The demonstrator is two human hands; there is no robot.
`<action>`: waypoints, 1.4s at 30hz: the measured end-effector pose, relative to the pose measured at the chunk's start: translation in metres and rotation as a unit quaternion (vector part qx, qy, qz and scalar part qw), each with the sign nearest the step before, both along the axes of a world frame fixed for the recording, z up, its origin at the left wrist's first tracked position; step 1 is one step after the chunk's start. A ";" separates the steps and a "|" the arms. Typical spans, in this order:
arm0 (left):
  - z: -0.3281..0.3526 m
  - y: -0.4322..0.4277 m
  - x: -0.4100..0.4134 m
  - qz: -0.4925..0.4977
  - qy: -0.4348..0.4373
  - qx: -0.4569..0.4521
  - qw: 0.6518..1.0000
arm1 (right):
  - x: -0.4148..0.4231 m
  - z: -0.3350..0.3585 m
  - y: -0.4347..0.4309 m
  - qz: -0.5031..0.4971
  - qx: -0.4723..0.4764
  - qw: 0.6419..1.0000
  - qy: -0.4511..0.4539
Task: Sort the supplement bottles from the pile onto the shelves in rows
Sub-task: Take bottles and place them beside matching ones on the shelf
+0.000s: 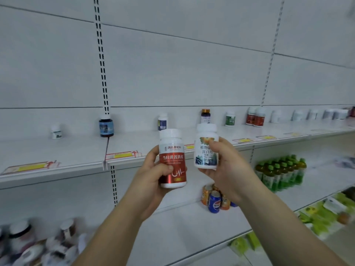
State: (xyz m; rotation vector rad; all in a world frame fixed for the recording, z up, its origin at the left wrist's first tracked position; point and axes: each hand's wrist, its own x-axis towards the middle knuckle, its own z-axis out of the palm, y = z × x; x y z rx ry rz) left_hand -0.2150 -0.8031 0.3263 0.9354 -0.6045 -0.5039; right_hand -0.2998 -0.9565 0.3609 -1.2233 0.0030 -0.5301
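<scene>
At the lower left, a blurred pile of supplement bottles (38,244) lies on the lower shelf (182,223). Above it, on the upper shelf (76,150), a small white bottle (56,131) and a dark blue-labelled bottle (106,126) stand upright, well apart. In front of that shelf's edge, the left hand (151,179) grips a red-labelled bottle (172,160) upright, thumb curled across its label. Just beside it, not touching, the right hand (228,169) holds a green-and-blue-labelled bottle (206,150), thumb on the label, fingers under the base. Behind them, a row of bottles (255,117) stands along the upper shelf's back. Below sit soda cans (214,201), then green drink bottles (280,171) further right.
</scene>
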 end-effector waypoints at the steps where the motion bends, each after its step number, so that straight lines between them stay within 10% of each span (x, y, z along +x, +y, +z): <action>1: 0.001 -0.008 0.000 0.006 0.001 0.000 1.000 | 0.002 0.000 -0.008 0.004 -0.005 1.000 0.004; 17: 0.025 -0.032 0.080 0.132 -0.046 0.020 0.990 | 0.119 -0.008 -0.053 0.062 -0.056 0.996 0.019; 42: 0.056 -0.411 0.049 0.088 -0.110 0.119 0.983 | 0.064 0.022 -0.423 -0.065 -0.130 0.989 0.011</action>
